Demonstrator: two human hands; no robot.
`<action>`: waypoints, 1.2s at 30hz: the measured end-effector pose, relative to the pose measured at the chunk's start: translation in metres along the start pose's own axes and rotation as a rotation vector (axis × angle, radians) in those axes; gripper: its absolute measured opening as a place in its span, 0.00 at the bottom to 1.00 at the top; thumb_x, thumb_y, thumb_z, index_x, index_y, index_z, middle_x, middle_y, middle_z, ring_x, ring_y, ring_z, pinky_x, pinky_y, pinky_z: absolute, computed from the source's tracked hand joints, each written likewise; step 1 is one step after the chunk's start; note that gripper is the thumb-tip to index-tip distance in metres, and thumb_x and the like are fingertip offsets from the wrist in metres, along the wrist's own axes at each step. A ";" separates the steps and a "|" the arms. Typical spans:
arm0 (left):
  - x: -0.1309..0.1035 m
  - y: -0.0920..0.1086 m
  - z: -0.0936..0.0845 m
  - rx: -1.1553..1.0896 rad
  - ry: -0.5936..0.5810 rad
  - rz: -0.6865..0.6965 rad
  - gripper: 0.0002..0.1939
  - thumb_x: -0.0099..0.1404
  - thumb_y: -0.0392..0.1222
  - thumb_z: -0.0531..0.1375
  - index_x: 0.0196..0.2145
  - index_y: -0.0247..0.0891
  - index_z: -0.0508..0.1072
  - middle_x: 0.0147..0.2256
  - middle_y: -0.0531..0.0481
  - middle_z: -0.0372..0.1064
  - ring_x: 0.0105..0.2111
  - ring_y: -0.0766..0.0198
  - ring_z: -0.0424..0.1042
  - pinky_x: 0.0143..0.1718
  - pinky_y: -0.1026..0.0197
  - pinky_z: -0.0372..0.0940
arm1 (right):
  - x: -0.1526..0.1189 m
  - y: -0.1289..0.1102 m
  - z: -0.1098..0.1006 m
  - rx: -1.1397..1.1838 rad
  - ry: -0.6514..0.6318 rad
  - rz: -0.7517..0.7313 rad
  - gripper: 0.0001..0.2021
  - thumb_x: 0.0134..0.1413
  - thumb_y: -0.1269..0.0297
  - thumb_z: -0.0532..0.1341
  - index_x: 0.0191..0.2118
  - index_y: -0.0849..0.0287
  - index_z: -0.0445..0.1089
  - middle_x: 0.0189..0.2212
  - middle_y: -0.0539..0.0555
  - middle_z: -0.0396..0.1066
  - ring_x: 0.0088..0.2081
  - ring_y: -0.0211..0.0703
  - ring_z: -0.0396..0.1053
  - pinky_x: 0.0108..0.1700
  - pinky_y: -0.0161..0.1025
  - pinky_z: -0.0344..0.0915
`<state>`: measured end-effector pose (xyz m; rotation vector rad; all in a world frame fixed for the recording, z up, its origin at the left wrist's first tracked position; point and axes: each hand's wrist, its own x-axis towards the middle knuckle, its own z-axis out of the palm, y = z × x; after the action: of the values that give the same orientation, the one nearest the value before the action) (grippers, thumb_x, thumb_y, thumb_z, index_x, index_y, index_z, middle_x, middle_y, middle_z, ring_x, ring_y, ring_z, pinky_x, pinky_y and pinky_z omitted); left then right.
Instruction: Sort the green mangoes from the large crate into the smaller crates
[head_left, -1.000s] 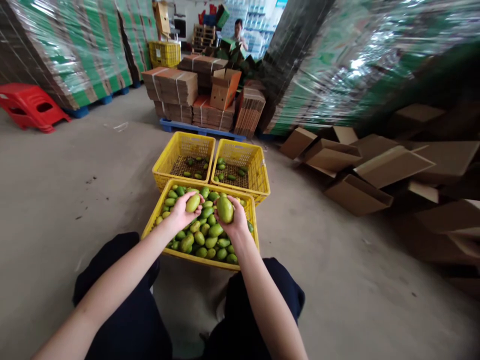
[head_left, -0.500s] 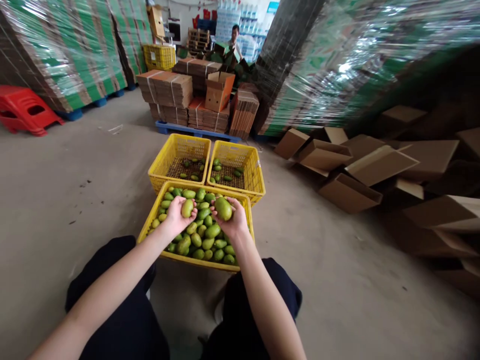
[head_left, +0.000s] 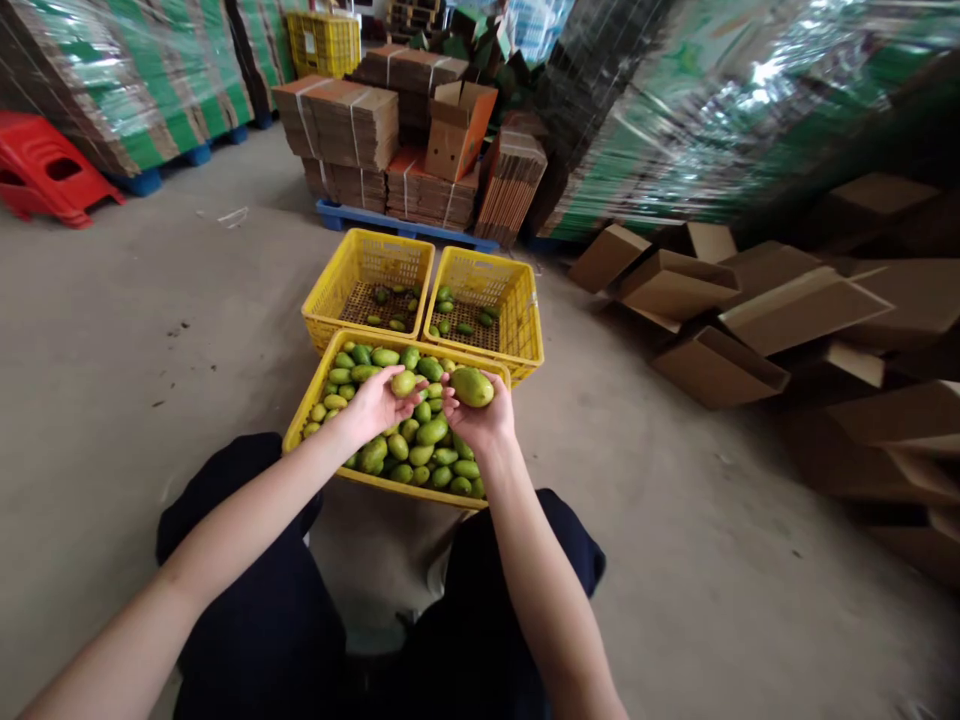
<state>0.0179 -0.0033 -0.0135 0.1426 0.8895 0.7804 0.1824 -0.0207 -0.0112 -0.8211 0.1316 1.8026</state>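
My left hand (head_left: 381, 405) holds a small yellow-green mango (head_left: 403, 384) on its fingers, palm turned up. A larger green mango (head_left: 472, 387) rests in my right hand (head_left: 487, 420), the fingers curled beneath it. Both hands are above a yellow plastic crate (head_left: 292, 432) heaped with green mangoes (head_left: 433, 431), and my forearms cover part of it. Just beyond stand two more yellow crates. In the left one (head_left: 318, 310) a few fruits lie on the slatted bottom, and the right one (head_left: 529, 320) also has several.
Bundled flat cartons (head_left: 360, 125) and an open carton (head_left: 459, 130) sit on a blue pallet (head_left: 360, 218) ahead. Loose cardboard boxes (head_left: 679, 285) are piled on the right. A red stool (head_left: 56, 170) stands at the left, near wrapped green stacks (head_left: 165, 70). Another yellow crate (head_left: 324, 45) is behind.
The view has tipped downward, so the person at the back is out of sight. Both mangoes stay in my hands; the right one now lies more sideways, and my left fingers have opened somewhat.
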 end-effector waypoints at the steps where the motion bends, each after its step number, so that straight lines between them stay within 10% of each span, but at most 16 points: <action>1: 0.000 0.000 0.000 0.019 0.005 -0.004 0.12 0.72 0.38 0.52 0.37 0.30 0.73 0.27 0.44 0.76 0.18 0.67 0.72 0.18 0.68 0.67 | 0.001 0.001 -0.001 -0.002 0.010 -0.011 0.14 0.59 0.57 0.50 0.38 0.61 0.68 0.26 0.58 0.71 0.21 0.39 0.64 0.16 0.31 0.64; 15: 0.004 0.001 0.001 -0.037 0.032 0.068 0.19 0.70 0.39 0.43 0.35 0.32 0.72 0.20 0.49 0.64 0.13 0.69 0.56 0.13 0.67 0.54 | 0.000 0.001 0.000 0.051 0.064 -0.087 0.16 0.63 0.57 0.43 0.38 0.57 0.65 0.27 0.56 0.68 0.21 0.37 0.61 0.17 0.30 0.59; 30: 0.012 -0.001 0.001 -0.057 0.137 0.058 0.14 0.73 0.39 0.53 0.29 0.34 0.69 0.21 0.49 0.68 0.17 0.71 0.64 0.18 0.70 0.63 | 0.008 0.013 -0.008 -0.163 0.008 0.006 0.09 0.58 0.63 0.53 0.36 0.60 0.68 0.25 0.57 0.73 0.23 0.42 0.69 0.22 0.36 0.69; 36: 0.010 0.004 -0.001 0.054 0.100 0.268 0.06 0.70 0.34 0.57 0.33 0.34 0.70 0.26 0.49 0.71 0.25 0.67 0.74 0.30 0.68 0.70 | 0.007 0.007 -0.005 -0.294 0.011 -0.024 0.05 0.56 0.68 0.59 0.36 0.61 0.70 0.27 0.57 0.75 0.28 0.45 0.75 0.28 0.39 0.75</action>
<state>0.0184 0.0065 -0.0190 0.2769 0.9991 1.0199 0.1776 -0.0201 -0.0206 -1.0342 -0.1396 1.8199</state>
